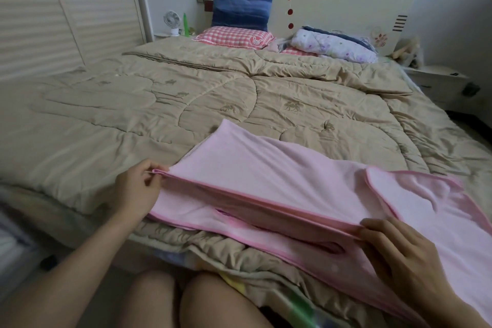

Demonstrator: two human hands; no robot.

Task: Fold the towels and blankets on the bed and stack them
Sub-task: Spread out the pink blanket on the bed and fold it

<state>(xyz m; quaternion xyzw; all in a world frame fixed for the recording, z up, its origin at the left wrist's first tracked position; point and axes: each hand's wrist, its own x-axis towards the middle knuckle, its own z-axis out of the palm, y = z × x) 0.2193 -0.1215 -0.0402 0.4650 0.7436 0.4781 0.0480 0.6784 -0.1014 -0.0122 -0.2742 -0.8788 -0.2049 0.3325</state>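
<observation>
Head view: the pink towel (266, 173) lay partly folded on the near right of the tan quilt (186, 104). The left hand (138, 186) pinched its layered left corner. The right hand (399, 250) gripped the same raised edge further right.

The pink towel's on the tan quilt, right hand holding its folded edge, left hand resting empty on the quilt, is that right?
Not quite. The left hand is not empty: it pinches a corner of the pink towel, as the head view shows. The rest holds: the towel lies on the tan quilt and the right hand holds its folded edge.
</observation>
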